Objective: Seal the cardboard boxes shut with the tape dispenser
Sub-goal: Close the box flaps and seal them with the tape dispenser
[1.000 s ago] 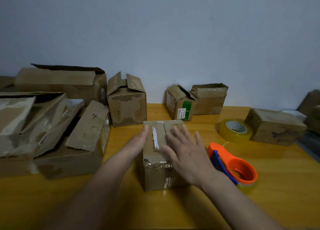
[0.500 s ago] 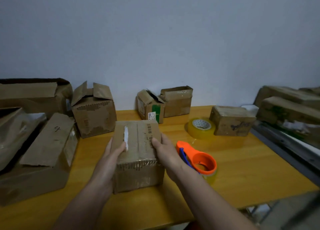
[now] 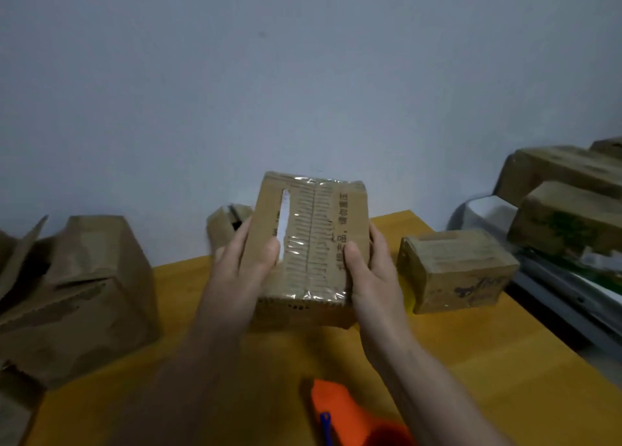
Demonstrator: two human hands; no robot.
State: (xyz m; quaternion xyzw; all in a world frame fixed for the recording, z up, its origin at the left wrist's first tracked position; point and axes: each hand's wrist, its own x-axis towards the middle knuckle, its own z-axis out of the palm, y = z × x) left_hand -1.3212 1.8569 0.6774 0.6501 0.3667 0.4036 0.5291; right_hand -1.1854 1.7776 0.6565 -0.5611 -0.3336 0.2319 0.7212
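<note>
A small cardboard box (image 3: 313,216) with clear tape along its top seam is lifted off the yellow table (image 3: 471,361) and held in front of me. My left hand (image 3: 242,264) grips its left side with the thumb on top. My right hand (image 3: 370,267) grips its right side the same way. The orange tape dispenser (image 3: 346,415) with a blue part lies on the table below the box, near the bottom edge of the view, with neither hand on it.
A taped box (image 3: 457,270) stands on the table just right of my right hand. A larger box (image 3: 84,297) with loose flaps sits at the left, a small open one (image 3: 225,223) behind the held box. More boxes (image 3: 565,210) are stacked at the far right beside the table.
Both hands have lifted the box off the table and raised it toward the right. The view has swung right and down, so the dispenser now lies near the bottom edge.
</note>
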